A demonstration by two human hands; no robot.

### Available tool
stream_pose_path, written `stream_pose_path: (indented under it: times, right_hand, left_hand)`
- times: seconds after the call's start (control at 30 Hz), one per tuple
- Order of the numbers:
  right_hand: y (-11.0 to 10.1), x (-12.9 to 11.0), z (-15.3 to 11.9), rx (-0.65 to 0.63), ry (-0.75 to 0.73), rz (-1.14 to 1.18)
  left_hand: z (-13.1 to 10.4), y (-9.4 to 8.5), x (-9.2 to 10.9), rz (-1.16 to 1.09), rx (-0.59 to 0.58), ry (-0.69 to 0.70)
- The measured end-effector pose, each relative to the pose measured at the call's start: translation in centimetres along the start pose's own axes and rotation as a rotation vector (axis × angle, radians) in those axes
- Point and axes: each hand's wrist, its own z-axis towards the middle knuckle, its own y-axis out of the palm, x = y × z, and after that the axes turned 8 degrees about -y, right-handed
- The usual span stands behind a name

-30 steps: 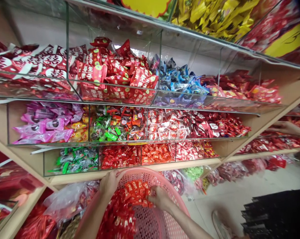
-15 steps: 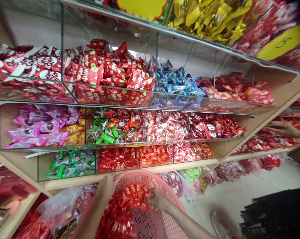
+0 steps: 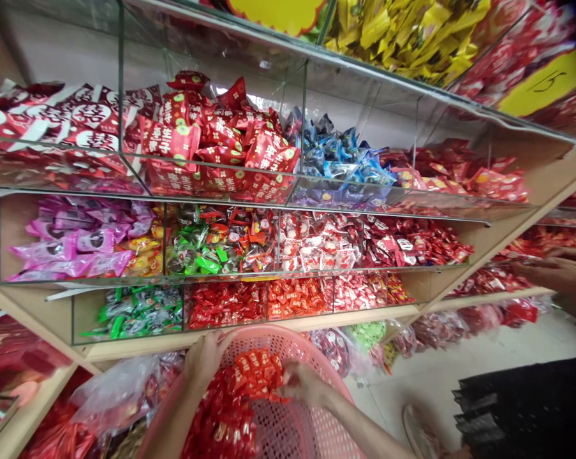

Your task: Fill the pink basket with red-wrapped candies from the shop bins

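A pink perforated plastic basket (image 3: 311, 347) stands low in front of me, below the shelves. My left hand (image 3: 205, 358) is closed over its left rim. Inside lie many wrapped candies: a dark red heap (image 3: 221, 414) on the left and orange-red wrapped candies (image 3: 258, 373) towards the back. My right hand (image 3: 303, 384) is down in the basket, at the right edge of the orange-red pile. Its fingers curl against those candies, and the fingertips are partly hidden among them. Bare basket bottom (image 3: 282, 427) shows below my right hand.
Glass-fronted candy shelves (image 3: 240, 277) rise ahead, divided into compartments. A tray of orange-red candies (image 3: 300, 298) is just behind the basket. Bagged goods (image 3: 120, 389) lie under the shelf. At right are another person's hand (image 3: 562, 271), a shoe (image 3: 419, 430) and dark clothing (image 3: 531, 408).
My hands and the basket stay almost where they were, with only a slight shift of the right fingers. At far right the other person's hand has come lower and nearer.
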Motion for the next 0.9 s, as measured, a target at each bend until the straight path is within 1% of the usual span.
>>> stream_pose_path:
  times: [0.07, 0.13, 0.23, 0.37, 0.43, 0.5, 0.57, 0.63, 0.7, 0.77, 0.83, 0.9]
  right_hand:
    - [0.1, 0.3, 0.1, -0.046, 0.017, 0.062]
    - [0.1, 0.4, 0.1, -0.061, 0.037, 0.082]
    - [-0.2, 0.1, -0.1, -0.074, 0.087, 0.075]
    - [-0.6, -0.3, -0.6, -0.168, 0.177, 0.043]
    - [-0.9, -0.6, -0.9, -0.183, 0.180, 0.011]
    - [-1.5, -1.2, -1.0, -0.165, 0.105, -0.083]
    - [-2.3, -2.1, -0.8, -0.164, -0.034, -0.243]
    - [-3.1, -3.0, -0.2, -0.224, -0.147, -0.371]
    - [-3.6, -3.6, 0.7, -0.318, -0.182, -0.416]
    - [-3.7, -3.9, 1.6, -0.382, -0.196, -0.420]
    - [-3.5, -3.9, 2.2, -0.407, -0.219, -0.422]
    - [-3.3, -3.8, 2.6, -0.382, -0.218, -0.412]
  left_hand:
    - [0.0, 0.0, 0.0, 0.002, 0.010, 0.003]
    - [0.0, 0.0, 0.0, -0.002, 0.022, 0.004]
    - [0.0, 0.1, 0.0, -0.003, 0.028, 0.002]
    - [0.0, 0.1, 0.0, 0.010, 0.032, 0.014]
    - [0.0, 0.2, 0.0, 0.012, 0.029, 0.012]
    - [0.0, 0.2, 0.0, 0.012, 0.029, 0.006]
    - [0.1, 0.3, -0.1, 0.005, 0.033, 0.008]
    - [0.2, 0.3, -0.2, -0.002, 0.027, 0.012]
    - [0.2, 0.2, -0.2, -0.007, 0.023, 0.015]
    - [0.1, 0.1, -0.1, -0.010, 0.017, 0.019]
    - [0.1, 0.0, -0.1, -0.009, 0.011, 0.016]
    - [0.0, 0.0, -0.1, -0.005, 0.006, 0.009]
